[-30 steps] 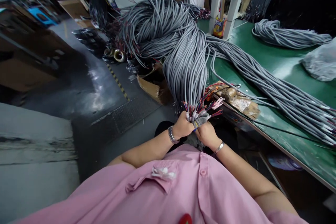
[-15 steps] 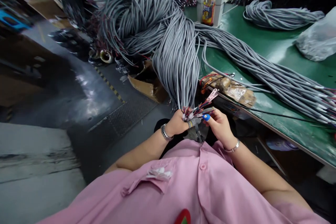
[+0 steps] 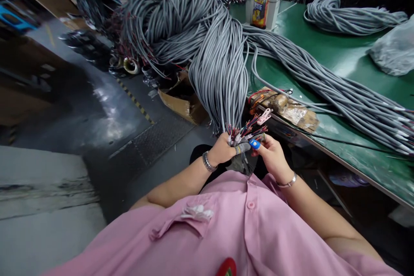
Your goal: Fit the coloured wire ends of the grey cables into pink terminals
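My left hand [image 3: 223, 148] is closed around the stripped ends of several grey cables, its thumb in a grey finger cover. Coloured wire ends [image 3: 250, 126] fan out above that hand. Close beside it, my right hand [image 3: 271, 155] pinches a grey cable end, with a blue cover [image 3: 254, 144] on the thumb. A pink clip [image 3: 264, 116] stands just above the wires. From my hands the thick bundle of grey cables [image 3: 221, 69] rises to a large coiled heap [image 3: 171, 17] at the bench's left end.
A long row of grey cables [image 3: 310, 69] crosses the green bench [image 3: 339, 62]. On its near edge lies a taped wooden block [image 3: 287, 110]. A coil of cable [image 3: 352, 17] and a plastic bag [image 3: 394, 47] are at the back right. An open cardboard box [image 3: 181, 101] stands on the floor.
The coloured wire ends beside the pink clip look more fanned out. My left hand has shifted slightly right; both hands keep hold of the cables.
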Tool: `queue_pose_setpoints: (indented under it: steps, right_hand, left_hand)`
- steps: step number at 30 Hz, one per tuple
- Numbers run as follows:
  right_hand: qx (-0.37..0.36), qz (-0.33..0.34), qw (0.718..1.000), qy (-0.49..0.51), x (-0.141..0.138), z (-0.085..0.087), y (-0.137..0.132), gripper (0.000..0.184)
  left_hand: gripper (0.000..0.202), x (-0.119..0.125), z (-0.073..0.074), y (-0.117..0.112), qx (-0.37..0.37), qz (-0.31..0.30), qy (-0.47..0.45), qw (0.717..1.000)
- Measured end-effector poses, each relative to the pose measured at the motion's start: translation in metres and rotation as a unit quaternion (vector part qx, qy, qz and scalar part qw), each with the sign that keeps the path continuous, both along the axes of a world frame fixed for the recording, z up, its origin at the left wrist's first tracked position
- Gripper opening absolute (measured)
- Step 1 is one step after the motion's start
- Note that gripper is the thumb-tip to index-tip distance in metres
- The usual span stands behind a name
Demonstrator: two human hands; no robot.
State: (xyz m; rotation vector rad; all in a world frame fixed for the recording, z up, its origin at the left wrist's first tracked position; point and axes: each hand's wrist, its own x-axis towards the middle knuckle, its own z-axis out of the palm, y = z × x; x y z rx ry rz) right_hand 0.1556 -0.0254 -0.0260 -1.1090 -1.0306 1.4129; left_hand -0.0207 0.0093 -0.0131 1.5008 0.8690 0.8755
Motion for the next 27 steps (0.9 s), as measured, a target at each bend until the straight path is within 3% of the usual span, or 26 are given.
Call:
queue_pose_setpoints:
  steps: [5,9,12,16,19,23,27]
  right_hand:
    - [0.093,0.079,0.990,-0.065,0.011,0.012,0.005,0.021]
    - [0.150,0.126,0.972,-0.126,0.011,0.022,0.010,0.016]
    - [0.142,0.081,0.979,-0.121,0.004,0.021,0.011,0.016]
    - [0.067,0.007,0.995,-0.069,-0.003,0.016,0.011,0.023]
    - [0.052,0.008,0.997,-0.055,-0.003,0.014,0.011,0.024]
    - [0.086,0.033,0.992,-0.081,0.000,0.016,0.012,0.023]
    - [0.091,0.034,0.989,-0.109,0.000,0.018,0.013,0.025]
  left_hand:
    - [0.033,-0.007,0.009,0.010,-0.061,-0.068,0.048,0.995]
    - [0.031,-0.009,0.015,0.013,-0.101,-0.087,0.027,0.991]
    - [0.028,-0.004,0.014,0.010,-0.099,-0.042,-0.032,0.994]
    - [0.028,0.002,0.012,0.007,-0.090,0.013,-0.074,0.993]
    - [0.027,0.001,0.013,0.008,-0.090,-0.003,-0.066,0.994]
    - [0.031,-0.003,0.016,0.009,-0.104,-0.033,-0.049,0.993]
    - [0.029,-0.002,0.015,0.007,-0.119,-0.016,-0.053,0.991]
